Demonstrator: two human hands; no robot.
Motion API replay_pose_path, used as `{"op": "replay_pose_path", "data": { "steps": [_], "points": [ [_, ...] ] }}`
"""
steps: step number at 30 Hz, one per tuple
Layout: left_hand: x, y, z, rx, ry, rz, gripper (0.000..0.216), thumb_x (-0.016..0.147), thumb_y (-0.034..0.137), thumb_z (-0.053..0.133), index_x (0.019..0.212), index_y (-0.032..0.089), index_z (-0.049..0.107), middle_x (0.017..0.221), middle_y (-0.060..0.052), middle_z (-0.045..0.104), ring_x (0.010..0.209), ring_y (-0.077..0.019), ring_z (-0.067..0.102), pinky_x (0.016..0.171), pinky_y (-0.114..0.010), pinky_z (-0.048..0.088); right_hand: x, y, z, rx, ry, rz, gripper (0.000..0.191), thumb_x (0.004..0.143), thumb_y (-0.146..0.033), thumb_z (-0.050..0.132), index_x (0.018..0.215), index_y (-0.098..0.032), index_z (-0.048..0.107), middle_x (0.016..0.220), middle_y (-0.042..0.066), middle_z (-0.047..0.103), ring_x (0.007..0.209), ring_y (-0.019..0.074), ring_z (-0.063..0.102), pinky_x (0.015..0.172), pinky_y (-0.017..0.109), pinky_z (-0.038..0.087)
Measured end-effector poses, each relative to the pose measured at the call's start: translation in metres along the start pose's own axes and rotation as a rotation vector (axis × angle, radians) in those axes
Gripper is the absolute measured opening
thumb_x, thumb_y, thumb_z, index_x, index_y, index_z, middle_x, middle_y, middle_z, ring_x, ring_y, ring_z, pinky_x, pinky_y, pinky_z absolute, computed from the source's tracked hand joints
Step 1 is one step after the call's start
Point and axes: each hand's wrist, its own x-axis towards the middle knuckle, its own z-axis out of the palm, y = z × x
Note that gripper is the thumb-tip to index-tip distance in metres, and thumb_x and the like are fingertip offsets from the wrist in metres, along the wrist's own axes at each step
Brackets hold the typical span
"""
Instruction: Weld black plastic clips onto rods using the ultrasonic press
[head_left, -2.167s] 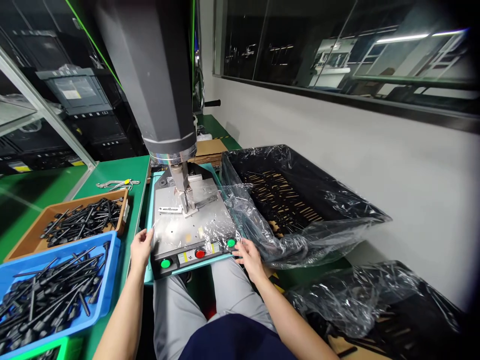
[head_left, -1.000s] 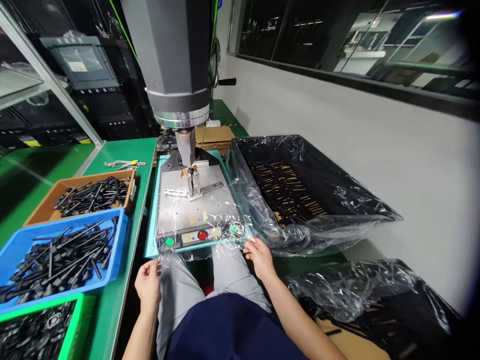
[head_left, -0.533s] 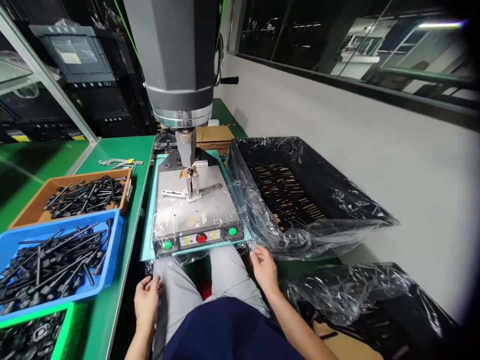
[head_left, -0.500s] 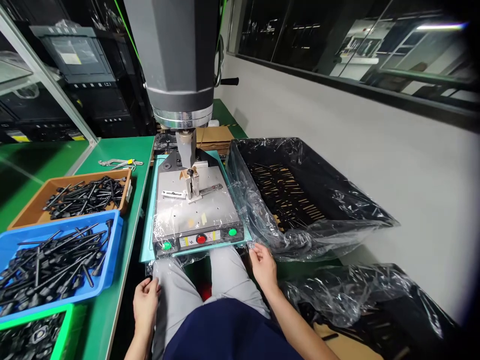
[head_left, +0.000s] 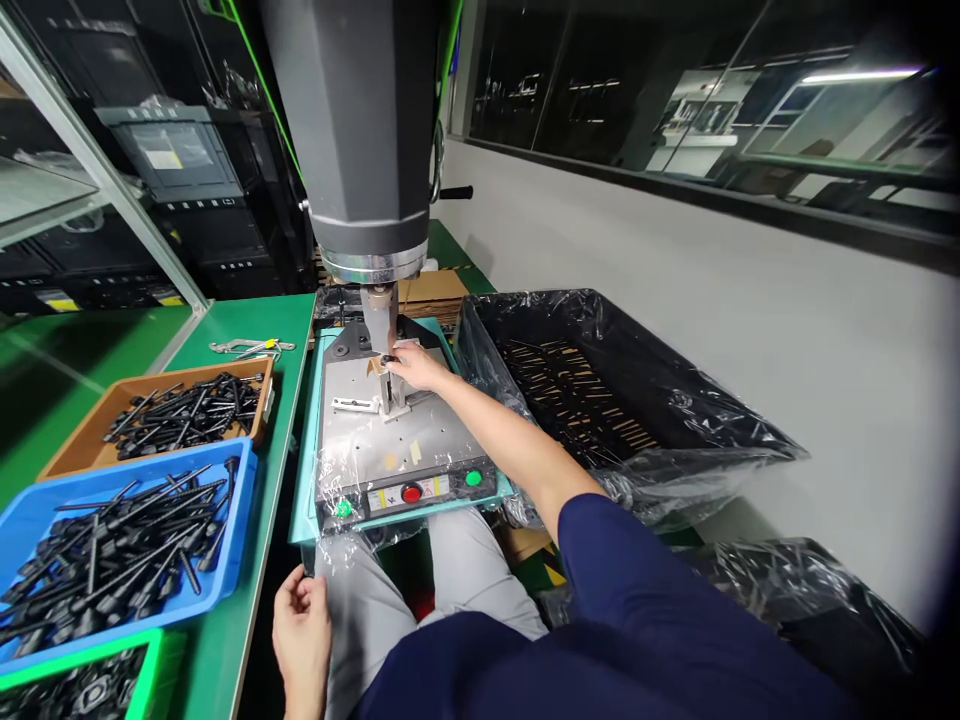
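A white wall (head_left: pixel 660 300) slopes across the right of the head view beneath a dark glass window (head_left: pixel 600 100). Black storage crates (head_left: pixel 217 235) and a grey lidded crate (head_left: pixel 176 155) are stacked in the upper left. Below them, a green worktable (head_left: pixel 289 322) bears metal hand tools (head_left: pixel 251 347); toward the lower left stand an orange-brown bin (head_left: pixel 71 435) and a blue bin (head_left: pixel 240 530), both filled with black stemmed parts, then a bright green bin (head_left: pixel 156 660).

At top centre hangs a dark grey machine head (head_left: pixel 360 130) with a metal horn (head_left: pixel 377 315) above a small upright fixture (head_left: pixel 385 395) on a silver baseplate (head_left: pixel 367 445). The right hand (head_left: pixel 416 367) reaches in to the centre, its fingers close together at a small black part (head_left: pixel 385 359) atop the fixture; whether they pinch it cannot be told.

The left hand (head_left: pixel 302 625) is low, left of centre, beside a grey trouser leg (head_left: pixel 349 575), fingers curled narrow near clear plastic film; what it holds, if anything, cannot be told. The baseplate's front panel carries a red button (head_left: pixel 411 494) between two green ones. Right of centre sits a black tray (head_left: pixel 637 385) draped in clear plastic.
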Motion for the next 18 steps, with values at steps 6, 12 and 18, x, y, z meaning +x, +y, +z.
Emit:
{"op": "replay_pose_path", "data": {
  "steps": [6, 12, 18],
  "points": [
    [-0.004, 0.003, -0.004, -0.013, -0.022, -0.046, 0.059, 0.069, 0.055, 0.065, 0.114, 0.017, 0.061, 0.091, -0.007, 0.069, 0.087, -0.0253, 0.068, 0.085, -0.039, 0.053, 0.006, 0.003, 0.001, 0.149, -0.018, -0.013, 0.024, 0.082, -0.023, 0.060, 0.101, -0.010, 0.070, 0.115, 0.011, 0.062, 0.113, 0.0242, 0.055, 0.100, 0.036, 0.040],
    [-0.001, 0.018, -0.003, -0.020, -0.063, -0.009, 0.054, 0.070, 0.057, 0.064, 0.108, 0.019, 0.066, 0.097, -0.010, 0.071, 0.092, -0.0278, 0.068, 0.087, -0.041, 0.053, -0.012, -0.006, -0.004, 0.374, 0.106, 0.025, 0.024, 0.080, -0.034, 0.065, 0.095, -0.015, 0.066, 0.104, 0.007, 0.066, 0.101, 0.0208, 0.060, 0.090, 0.035, 0.046],
    [-0.004, 0.054, 0.010, -0.158, -0.142, 0.123, 0.051, 0.072, 0.057, 0.067, 0.107, 0.019, 0.068, 0.106, -0.010, 0.071, 0.101, -0.0291, 0.067, 0.094, -0.044, 0.051, -0.082, -0.033, -0.018, 0.985, 0.240, 0.164, 0.047, 0.073, -0.057, 0.075, 0.096, -0.021, 0.055, 0.090, 0.002, 0.071, 0.082, 0.0172, 0.068, 0.064, 0.026, 0.053]
  ]
}}
